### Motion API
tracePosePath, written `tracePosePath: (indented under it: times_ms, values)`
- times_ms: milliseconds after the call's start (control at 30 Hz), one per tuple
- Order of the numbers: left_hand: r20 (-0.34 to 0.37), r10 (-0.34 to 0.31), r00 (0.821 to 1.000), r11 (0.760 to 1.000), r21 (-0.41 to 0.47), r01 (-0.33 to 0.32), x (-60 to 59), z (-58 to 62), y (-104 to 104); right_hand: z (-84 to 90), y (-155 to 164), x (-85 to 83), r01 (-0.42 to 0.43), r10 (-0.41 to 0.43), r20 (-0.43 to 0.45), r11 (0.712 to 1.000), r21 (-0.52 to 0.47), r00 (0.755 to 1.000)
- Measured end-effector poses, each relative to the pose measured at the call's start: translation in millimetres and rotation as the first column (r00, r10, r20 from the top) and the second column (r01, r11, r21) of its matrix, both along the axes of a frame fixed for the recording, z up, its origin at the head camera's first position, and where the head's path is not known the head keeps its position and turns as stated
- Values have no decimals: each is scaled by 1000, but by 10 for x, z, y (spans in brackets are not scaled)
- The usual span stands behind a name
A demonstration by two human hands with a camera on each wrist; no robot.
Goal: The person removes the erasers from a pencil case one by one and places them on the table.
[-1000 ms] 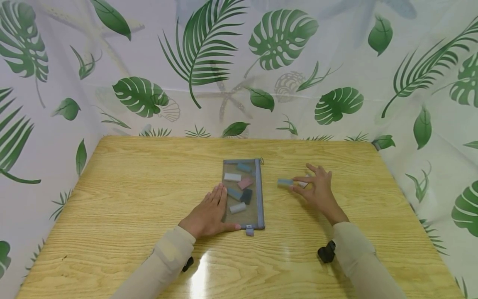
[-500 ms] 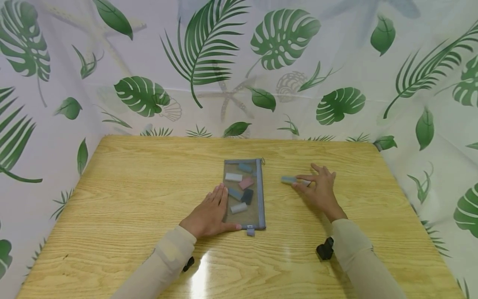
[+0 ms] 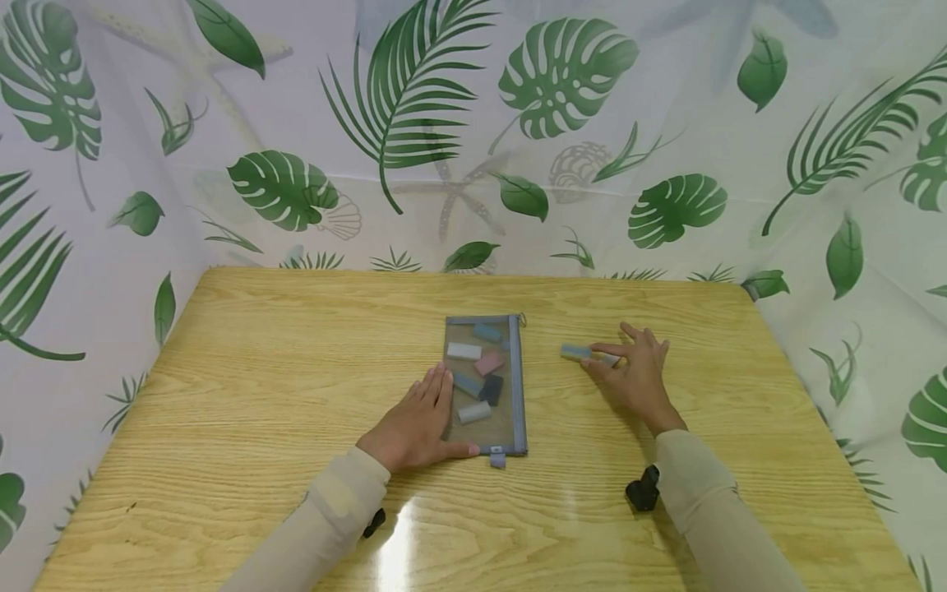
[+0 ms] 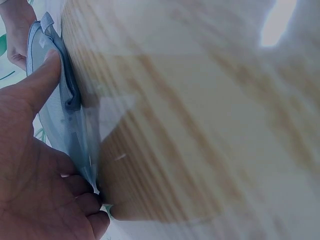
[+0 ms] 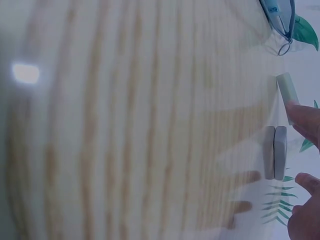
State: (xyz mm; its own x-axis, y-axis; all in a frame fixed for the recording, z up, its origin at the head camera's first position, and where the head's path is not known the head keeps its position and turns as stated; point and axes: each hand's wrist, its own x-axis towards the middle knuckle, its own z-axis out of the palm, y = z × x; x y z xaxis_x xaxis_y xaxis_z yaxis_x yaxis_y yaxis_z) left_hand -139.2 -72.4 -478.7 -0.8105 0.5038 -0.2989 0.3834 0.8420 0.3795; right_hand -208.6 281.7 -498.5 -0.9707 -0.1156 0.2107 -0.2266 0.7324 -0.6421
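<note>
My right hand [image 3: 638,374] pinches a small pale blue-green eraser-like block [image 3: 575,352] between thumb and fingertip, the other fingers spread. The right wrist view shows this block [image 5: 287,95] tilted over the tabletop. Under the hand lies a white block [image 3: 611,360], partly hidden by the fingers; the right wrist view shows the white block [image 5: 280,152] beside its reflection. My left hand [image 3: 414,419] rests along the left edge of a grey mesh zip pouch [image 3: 488,432], thumb on its bottom edge. Inside, several blocks show through the mesh, white, pink [image 3: 489,363], blue and dark [image 3: 491,390].
The pouch lies flat on a glossy wood-grain table [image 3: 296,345], its zip side facing right, with a ring [image 3: 522,319] at the far corner. A leaf-print cloth [image 3: 414,222] stands behind and at both sides. Black wrist gear [image 3: 643,489] sits below the right sleeve.
My right hand has shifted slightly back and right with the pinched block, and the white block is now more covered. The left hand and the pouch stay in place.
</note>
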Motion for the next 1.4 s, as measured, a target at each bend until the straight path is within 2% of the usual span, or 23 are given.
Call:
tracePosePath:
  times_ms: [533,1400]
  values:
    - [-4,0,1000,1000,1,0,5,15,3,-31,14,-14,-3,4,-29,999,42,1000]
    - [-1,0,1000,1000,2,0,5,10,-1,-23,33,15,-18,17,8,997,80,1000]
